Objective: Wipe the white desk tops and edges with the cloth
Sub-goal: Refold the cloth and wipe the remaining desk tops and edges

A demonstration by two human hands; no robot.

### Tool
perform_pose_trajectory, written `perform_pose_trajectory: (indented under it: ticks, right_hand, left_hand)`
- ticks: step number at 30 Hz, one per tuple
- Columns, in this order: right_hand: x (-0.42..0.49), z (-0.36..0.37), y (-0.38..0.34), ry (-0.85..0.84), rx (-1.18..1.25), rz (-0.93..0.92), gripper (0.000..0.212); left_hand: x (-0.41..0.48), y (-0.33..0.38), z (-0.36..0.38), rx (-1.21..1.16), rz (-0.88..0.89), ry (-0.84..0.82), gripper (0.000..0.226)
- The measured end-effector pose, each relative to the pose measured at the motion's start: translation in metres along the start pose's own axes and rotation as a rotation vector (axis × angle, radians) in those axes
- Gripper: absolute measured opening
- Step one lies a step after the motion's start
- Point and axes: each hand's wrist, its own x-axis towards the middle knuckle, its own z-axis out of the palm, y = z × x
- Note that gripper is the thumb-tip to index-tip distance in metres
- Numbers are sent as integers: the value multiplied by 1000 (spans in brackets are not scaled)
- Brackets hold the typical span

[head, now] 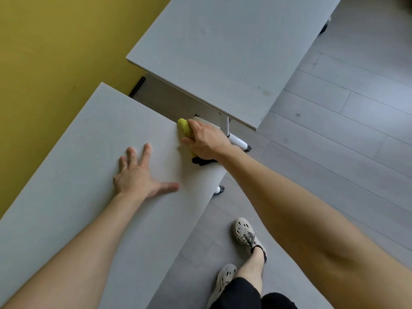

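A white desk (84, 134) fills the lower left. My left hand (138, 175) rests flat on its top with the fingers spread. My right hand (206, 140) grips a yellow-green cloth (184, 128) with a black part hanging below the palm. The cloth is pressed against the desk's right-hand edge, near its far corner. Most of the cloth is hidden under my hand. A second white desk (223, 47) stands beyond, across a narrow gap.
A yellow wall (55, 41) runs along the left of both desks. White desk legs with castors (239, 142) stand in the gap on the grey plank floor (345, 134). My feet in pale perforated shoes (246, 234) stand right of the near desk.
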Motion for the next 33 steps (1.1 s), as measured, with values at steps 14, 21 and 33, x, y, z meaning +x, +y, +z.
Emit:
perform_pose_trajectory:
  ticks: [14, 21, 33]
  right_hand:
    - [-162, 57, 21, 789, 633, 631, 63]
    - [-188, 137, -75, 811, 841, 636, 74]
    - [-129, 96, -18, 887, 807, 559, 72]
  left_hand:
    - [-9, 0, 17, -21, 107, 107, 153]
    - [-42, -53, 120, -53, 938, 549, 58]
    - [-25, -66, 138, -99, 980, 612, 58]
